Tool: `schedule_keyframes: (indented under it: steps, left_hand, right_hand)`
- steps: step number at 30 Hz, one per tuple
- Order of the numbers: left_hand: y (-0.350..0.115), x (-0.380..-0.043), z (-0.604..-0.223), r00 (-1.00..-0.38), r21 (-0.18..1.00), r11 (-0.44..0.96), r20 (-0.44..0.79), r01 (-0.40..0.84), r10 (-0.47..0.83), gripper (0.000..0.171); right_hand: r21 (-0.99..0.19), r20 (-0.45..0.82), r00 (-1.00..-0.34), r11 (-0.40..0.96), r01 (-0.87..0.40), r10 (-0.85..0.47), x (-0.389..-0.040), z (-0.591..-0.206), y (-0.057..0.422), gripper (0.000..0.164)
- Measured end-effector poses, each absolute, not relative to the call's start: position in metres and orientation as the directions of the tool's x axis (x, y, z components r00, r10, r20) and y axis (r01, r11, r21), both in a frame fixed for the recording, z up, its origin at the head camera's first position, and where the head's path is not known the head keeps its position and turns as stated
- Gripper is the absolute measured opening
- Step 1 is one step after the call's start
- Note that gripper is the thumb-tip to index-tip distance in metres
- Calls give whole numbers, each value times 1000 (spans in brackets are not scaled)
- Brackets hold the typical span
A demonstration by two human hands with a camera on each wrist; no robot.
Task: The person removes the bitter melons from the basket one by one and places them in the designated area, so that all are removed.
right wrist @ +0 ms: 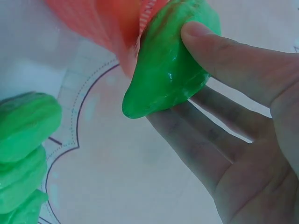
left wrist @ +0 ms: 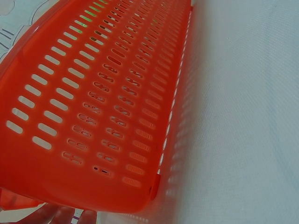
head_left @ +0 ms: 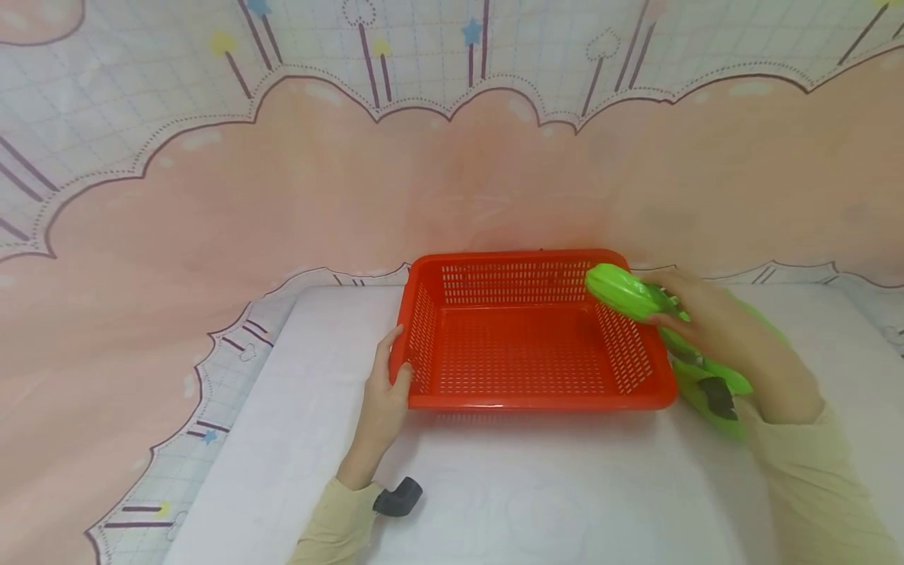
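A red perforated plastic basket [head_left: 523,402] stands on the white table, its slotted floor in sight. My left hand [head_left: 387,384] grips its left rim, thumb on the inner side; in the left wrist view only a bit of the fingers [left wrist: 60,215] shows below the basket's corner. Over the right rim, my right hand [head_left: 695,314] holds a glossy bright-green, fruit-shaped piece [head_left: 621,292]. In the right wrist view this green piece [right wrist: 163,70] tapers to a blunt point, pinched between the thumb [right wrist: 219,44] and the fingers beneath.
More green pieces [right wrist: 23,154] lie to the right of the basket, partly hidden by my right forearm in the head view. A dark wrist camera [head_left: 399,497] sits at my left cuff. Behind the table hangs a pink patterned cloth [head_left: 459,188].
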State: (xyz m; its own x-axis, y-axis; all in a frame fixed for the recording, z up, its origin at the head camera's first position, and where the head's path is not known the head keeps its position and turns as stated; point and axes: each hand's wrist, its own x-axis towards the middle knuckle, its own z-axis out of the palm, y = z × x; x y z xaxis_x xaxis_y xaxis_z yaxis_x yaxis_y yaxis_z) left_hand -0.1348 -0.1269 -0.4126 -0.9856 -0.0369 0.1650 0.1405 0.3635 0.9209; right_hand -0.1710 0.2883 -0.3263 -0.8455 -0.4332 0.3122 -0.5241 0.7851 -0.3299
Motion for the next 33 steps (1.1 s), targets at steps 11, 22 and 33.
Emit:
schedule_keyframes:
  steps: [11,22,33]
  left_hand:
    - [-126,-135,-414,-985,917,373,169,139,-47,57]
    - [-125,-135,-413,-986,922,364,161,136,-40,58]
    - [-126,-134,-413,-987,923,361,155,131,-37,58]
  right_hand:
    - [-292,310,-855,814,-502,-416,-169,-330,302,57]
    - [-282,260,-893,855,-434,-368,-164,-331,319,58]
    - [-289,286,-891,854,-432,-353,-159,-338,334,58]
